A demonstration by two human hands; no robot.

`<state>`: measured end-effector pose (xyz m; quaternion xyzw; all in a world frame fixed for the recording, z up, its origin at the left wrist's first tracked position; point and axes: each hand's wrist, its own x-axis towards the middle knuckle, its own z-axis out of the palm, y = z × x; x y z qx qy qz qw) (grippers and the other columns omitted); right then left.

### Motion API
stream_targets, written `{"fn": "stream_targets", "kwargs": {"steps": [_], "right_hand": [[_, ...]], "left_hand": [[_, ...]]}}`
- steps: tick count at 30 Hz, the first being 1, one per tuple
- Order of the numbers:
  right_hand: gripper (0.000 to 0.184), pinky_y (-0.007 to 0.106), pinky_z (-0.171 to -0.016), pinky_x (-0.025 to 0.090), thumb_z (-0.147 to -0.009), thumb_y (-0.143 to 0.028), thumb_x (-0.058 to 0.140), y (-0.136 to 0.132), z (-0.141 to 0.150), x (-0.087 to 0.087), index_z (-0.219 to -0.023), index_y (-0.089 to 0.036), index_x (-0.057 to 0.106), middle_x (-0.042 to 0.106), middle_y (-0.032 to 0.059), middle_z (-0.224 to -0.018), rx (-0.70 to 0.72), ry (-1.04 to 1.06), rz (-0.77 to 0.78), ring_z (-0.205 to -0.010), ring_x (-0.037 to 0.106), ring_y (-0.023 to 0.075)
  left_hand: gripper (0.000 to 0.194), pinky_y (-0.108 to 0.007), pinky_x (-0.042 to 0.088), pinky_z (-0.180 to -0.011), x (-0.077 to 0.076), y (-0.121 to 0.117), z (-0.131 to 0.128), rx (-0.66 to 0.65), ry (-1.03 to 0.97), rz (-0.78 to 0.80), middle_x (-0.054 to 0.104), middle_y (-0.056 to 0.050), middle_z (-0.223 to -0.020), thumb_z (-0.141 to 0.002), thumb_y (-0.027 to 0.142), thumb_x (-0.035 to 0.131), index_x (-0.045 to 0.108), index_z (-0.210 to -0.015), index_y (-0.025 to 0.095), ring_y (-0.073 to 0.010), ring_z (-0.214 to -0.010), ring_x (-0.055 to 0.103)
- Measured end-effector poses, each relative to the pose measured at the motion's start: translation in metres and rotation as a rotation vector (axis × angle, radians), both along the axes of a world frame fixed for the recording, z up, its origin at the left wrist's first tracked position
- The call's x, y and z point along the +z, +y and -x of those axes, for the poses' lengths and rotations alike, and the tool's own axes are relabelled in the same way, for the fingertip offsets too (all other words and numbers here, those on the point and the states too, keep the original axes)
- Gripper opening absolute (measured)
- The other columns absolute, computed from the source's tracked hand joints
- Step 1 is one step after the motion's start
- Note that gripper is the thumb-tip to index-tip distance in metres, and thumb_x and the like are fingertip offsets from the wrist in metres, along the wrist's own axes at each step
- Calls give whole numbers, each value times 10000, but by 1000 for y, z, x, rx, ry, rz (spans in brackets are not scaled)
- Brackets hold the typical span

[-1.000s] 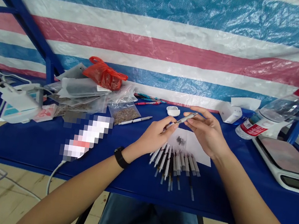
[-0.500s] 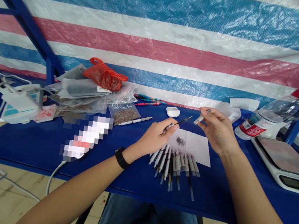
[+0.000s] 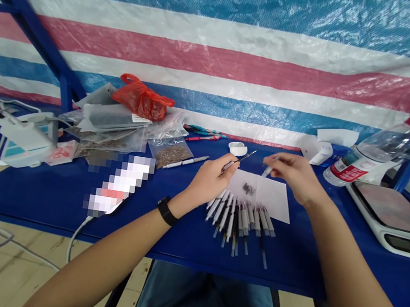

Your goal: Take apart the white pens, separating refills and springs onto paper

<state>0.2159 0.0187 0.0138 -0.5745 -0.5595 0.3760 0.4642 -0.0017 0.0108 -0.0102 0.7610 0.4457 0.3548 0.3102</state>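
Note:
Between the thumb and fingers of my left hand is a slim dark pen refill, its tip pointing up and to the right. My right hand pinches a short, pale, see-through pen barrel piece, partly covered by the fingers. A small gap separates the two parts. Below the hands lies a white sheet of paper with a small heap of dark bits, too blurred to name. Across its near edge, white pen barrel parts are fanned out, with several refills sticking out towards me.
A white earbud case sits behind my left hand. To the left are a white pen, bags of brown material, a red plastic bag and a phone on a cable. A bottle and a scale stand right.
My right hand has moved slightly left and down and turned, with the barrel piece now more upright. My left hand still holds the refill. The view has tilted a little.

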Motion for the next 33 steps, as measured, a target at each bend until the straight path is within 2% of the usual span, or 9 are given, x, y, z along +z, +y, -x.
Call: {"fn": "stream_targets", "kwargs": {"steps": [3,6,10,16,23,28,33], "right_hand": [[337,313,-578,367,-678,-524,816,-3,1,-4,-683,-192,759,619,5,-594,225,-303,106,-585,509,153],[286,310,-566,329,-754,-469,728,-5,9,-8,-665,-198,748,569,-13,-569,338,-466,129,-566,484,145],[233,313,-565,333,-759,-413,698,-6,18,-10,-675,-202,749,554,-12,-577,389,-543,160,-569,490,154],[218,318,-561,332,-754,-395,698,-4,17,-12,-666,-206,759,543,-4,-581,369,-581,162,-567,484,156],[286,315,-562,287,-763,-480,735,-3,10,-11,-731,-201,787,521,-22,-565,326,-446,117,-551,428,134],[396,320,-607,352,-678,-587,838,-5,14,-5,-765,-205,780,638,20,-723,200,-55,10,-627,451,137],[432,309,-567,331,-585,-595,906,-5,23,-6,-730,-214,764,555,-14,-651,106,190,-19,-561,398,105]], "left_hand": [[189,-260,252,-565,2,0,0,6,-4,-15,378,75,-561,-1019,310,453,563,-902,209,-126,-514,395],[193,-265,241,-560,2,0,0,0,4,-11,386,76,-563,-1021,314,456,559,-895,210,-122,-500,389],[173,-264,237,-556,0,0,-1,-3,7,-2,402,76,-566,-1013,299,462,563,-902,213,-117,-485,381],[182,-265,243,-552,0,-1,-1,-8,5,-7,403,75,-563,-1016,303,461,553,-889,212,-113,-481,384],[185,-267,242,-550,1,-1,-1,-12,9,-24,412,71,-582,-1021,306,463,549,-887,212,-110,-483,380],[175,-266,251,-551,1,0,0,-14,10,-30,397,69,-567,-1007,297,475,553,-873,214,-120,-503,389],[169,-264,269,-549,0,-1,-1,-58,7,5,404,71,-584,-1007,306,476,550,-885,215,-112,-496,384]]}}
